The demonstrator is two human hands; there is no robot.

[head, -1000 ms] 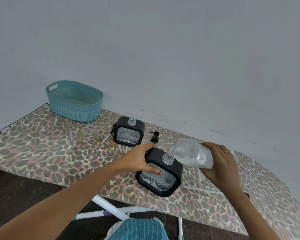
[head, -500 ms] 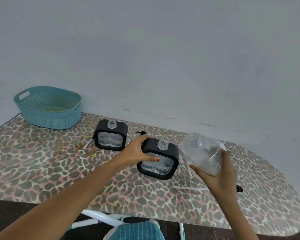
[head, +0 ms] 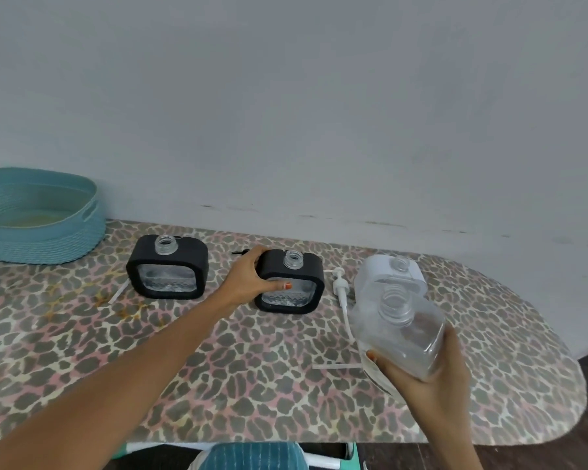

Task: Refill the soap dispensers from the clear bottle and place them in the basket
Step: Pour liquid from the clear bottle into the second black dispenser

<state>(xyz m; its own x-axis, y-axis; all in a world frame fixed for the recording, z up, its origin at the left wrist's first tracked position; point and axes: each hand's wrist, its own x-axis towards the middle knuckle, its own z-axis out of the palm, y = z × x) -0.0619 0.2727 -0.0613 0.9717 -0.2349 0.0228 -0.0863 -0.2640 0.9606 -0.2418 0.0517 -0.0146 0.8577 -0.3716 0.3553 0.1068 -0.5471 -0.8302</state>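
Black-framed dispenser gripped by left hand; clear bottle in right hand.

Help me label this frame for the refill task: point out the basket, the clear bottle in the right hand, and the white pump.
basket (head: 45, 244): head view, on its woven front wall.
clear bottle (head: 408, 340): head view, on its transparent body below the neck.
white pump (head: 340, 286): head view, on the pump collar.

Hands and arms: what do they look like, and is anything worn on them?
Both forearms are bare, with no sleeves, watch or bracelet in view. The left hand has orange-red polish on the thumbnail. The right hand shows a similar orange nail. I cannot make out any ring.
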